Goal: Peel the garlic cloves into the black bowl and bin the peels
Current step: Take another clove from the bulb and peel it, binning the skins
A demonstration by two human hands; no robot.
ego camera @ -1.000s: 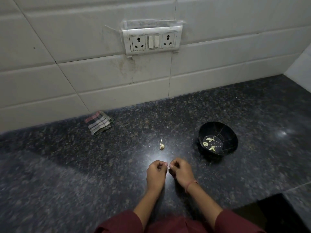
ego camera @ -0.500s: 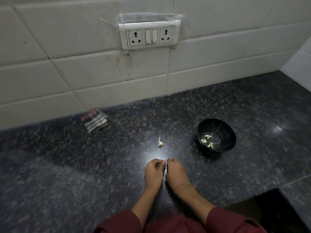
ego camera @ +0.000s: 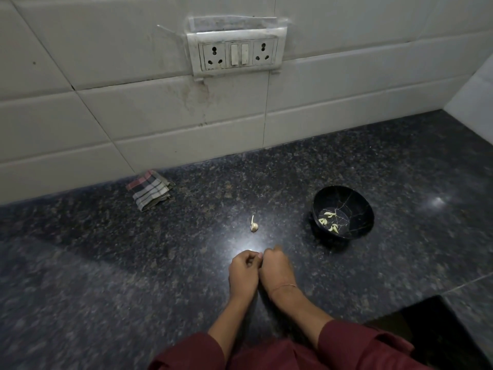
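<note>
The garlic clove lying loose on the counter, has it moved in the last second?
No. The garlic clove keeps the same spacing from the black bowl and the checked cloth; only the camera view shifted.

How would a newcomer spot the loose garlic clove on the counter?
From the wall socket panel, drop straight down onto the dark granite counter. The garlic clove lies alone between the checked cloth and the black bowl. Unlike the pieces in the bowl, it sits on bare stone with a thin tail.

Maroon sleeves (ego camera: 354, 340), thin wrist band (ego camera: 288, 286)
</note>
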